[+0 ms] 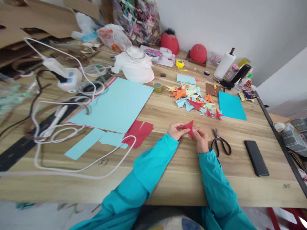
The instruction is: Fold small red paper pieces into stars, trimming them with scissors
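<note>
A small piece of folded red paper point(189, 126) is held above the wooden table point(182, 182), its point sticking up. My left hand point(177, 131) pinches it from the left, and my right hand point(200, 139) grips its lower right side between thumb and fingers. Beyond my hands lies a pile of folded paper cranes point(195, 103) in red, orange, yellow and pale blue. Black-handled scissors point(220, 142) rest just right of my right hand. Left of my left hand are cut red paper pieces point(139, 133).
Pale blue sheets point(115, 103) and blue strips point(83, 143) lie at left, with a looping white cable point(86, 169). A black phone point(256, 158) and bright blue paper point(232, 105) are at right. Behind stand a yellow tape measure point(179, 64) and red pincushion point(198, 53).
</note>
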`<state>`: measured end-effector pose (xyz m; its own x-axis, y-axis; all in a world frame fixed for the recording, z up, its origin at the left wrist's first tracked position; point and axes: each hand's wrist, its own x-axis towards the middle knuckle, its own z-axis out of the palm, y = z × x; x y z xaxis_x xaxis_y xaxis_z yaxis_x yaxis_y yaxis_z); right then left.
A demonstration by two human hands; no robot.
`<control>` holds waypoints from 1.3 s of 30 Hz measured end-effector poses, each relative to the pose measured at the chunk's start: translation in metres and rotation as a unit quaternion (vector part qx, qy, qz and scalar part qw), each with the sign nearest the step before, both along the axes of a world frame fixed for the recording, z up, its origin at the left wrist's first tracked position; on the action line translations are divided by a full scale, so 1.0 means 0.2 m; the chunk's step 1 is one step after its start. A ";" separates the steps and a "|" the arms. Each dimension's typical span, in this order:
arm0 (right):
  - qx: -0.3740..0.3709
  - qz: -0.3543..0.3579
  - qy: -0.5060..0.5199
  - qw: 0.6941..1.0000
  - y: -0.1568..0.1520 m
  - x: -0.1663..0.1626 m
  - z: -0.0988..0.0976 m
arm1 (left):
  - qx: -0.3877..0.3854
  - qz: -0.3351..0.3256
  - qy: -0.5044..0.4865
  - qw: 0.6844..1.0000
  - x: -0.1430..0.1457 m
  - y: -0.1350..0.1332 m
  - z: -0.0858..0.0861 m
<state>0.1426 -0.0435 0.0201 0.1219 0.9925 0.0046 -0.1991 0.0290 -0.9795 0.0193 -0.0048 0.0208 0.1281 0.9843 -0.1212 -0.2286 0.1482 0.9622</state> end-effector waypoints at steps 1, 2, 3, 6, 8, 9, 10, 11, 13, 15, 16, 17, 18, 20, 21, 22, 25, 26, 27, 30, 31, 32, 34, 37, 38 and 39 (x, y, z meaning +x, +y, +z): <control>-0.003 0.000 -0.006 1.000 0.00 0.00 0.00 | 0.002 0.000 0.009 1.000 0.00 0.00 0.00; -0.004 0.001 -0.011 1.000 0.00 0.00 0.00 | 0.002 -0.001 0.016 1.000 0.00 0.00 0.01; -0.005 0.003 -0.014 1.000 0.00 0.00 0.00 | 0.000 -0.003 0.018 1.000 0.00 0.00 0.01; 0.000 0.008 -0.015 1.000 0.00 0.00 0.00 | -0.008 -0.012 0.010 1.000 0.00 0.00 0.01; 0.003 0.010 -0.012 1.000 0.00 0.01 0.00 | -0.018 -0.016 -0.003 1.000 0.00 0.00 0.01; 0.003 0.012 -0.008 1.000 0.00 0.01 0.00 | -0.024 -0.017 -0.009 1.000 0.00 0.00 0.01; 0.003 0.013 -0.003 1.000 0.00 0.01 0.00 | -0.028 -0.017 -0.013 0.999 0.00 0.00 0.01; 0.003 0.013 0.001 1.000 0.00 0.01 0.00 | -0.031 -0.016 -0.015 0.999 0.00 0.00 0.01; 0.002 0.007 0.000 1.000 0.00 0.00 0.01 | -0.033 -0.014 -0.014 0.999 0.00 0.00 0.01; -0.002 -0.004 -0.013 1.000 0.00 0.00 0.01 | -0.026 -0.013 -0.008 1.000 0.01 0.00 0.01; -0.006 -0.008 -0.021 1.000 0.00 0.00 0.01 | -0.023 -0.012 -0.005 1.000 0.01 0.00 0.01; -0.011 -0.009 -0.027 1.000 0.00 0.00 0.02 | -0.021 -0.012 -0.004 1.000 0.00 0.00 0.01; -0.016 -0.007 -0.030 0.999 0.01 0.00 0.02 | -0.022 -0.014 -0.008 1.000 0.00 0.00 0.01; -0.020 0.003 -0.028 0.999 0.01 0.00 0.02 | -0.031 -0.023 -0.027 0.999 0.00 0.00 0.01; -0.020 0.009 -0.024 0.999 0.01 0.01 0.02 | -0.038 -0.028 -0.040 0.998 0.00 0.00 0.01; -0.019 0.014 -0.018 1.000 0.01 0.01 0.02 | -0.047 -0.034 -0.055 0.997 0.01 0.00 0.01; -0.018 0.023 0.003 1.000 0.01 0.01 0.02 | -0.070 -0.044 -0.091 0.992 0.01 0.00 0.00; -0.018 0.023 0.009 1.000 0.01 0.01 0.02 | -0.077 -0.047 -0.100 0.991 0.01 0.00 -0.01; -0.019 0.022 0.014 0.999 0.01 0.01 0.02 | -0.084 -0.050 -0.110 0.989 0.02 0.01 -0.01; -0.015 0.011 0.020 1.000 0.01 0.01 0.01 | -0.087 -0.038 -0.116 0.989 0.02 0.01 -0.02; -0.014 0.006 0.021 1.000 0.01 0.01 0.00 | -0.080 -0.029 -0.108 0.990 0.03 0.01 -0.02; -0.014 0.002 0.020 1.000 0.01 0.01 0.00 | -0.070 -0.019 -0.097 0.993 0.03 0.01 -0.02; -0.018 -0.003 0.016 1.000 0.01 0.00 0.00 | -0.050 -0.010 -0.069 0.996 0.02 0.00 -0.01; -0.023 0.002 -0.004 1.000 0.01 0.00 0.00 | -0.037 -0.022 -0.046 0.998 0.02 -0.01 0.01; -0.024 0.005 -0.009 1.000 0.01 0.00 0.00 | -0.037 -0.026 -0.044 0.998 0.02 -0.02 0.01; -0.025 0.008 -0.013 1.000 0.01 0.00 0.00 | -0.037 -0.033 -0.045 0.998 0.02 -0.02 0.02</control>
<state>0.1423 -0.0412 0.0208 0.1068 0.9934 -0.0413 -0.1746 -0.0222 -0.9844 0.0229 -0.0088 0.0248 0.2058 0.9622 -0.1786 -0.3019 0.2360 0.9237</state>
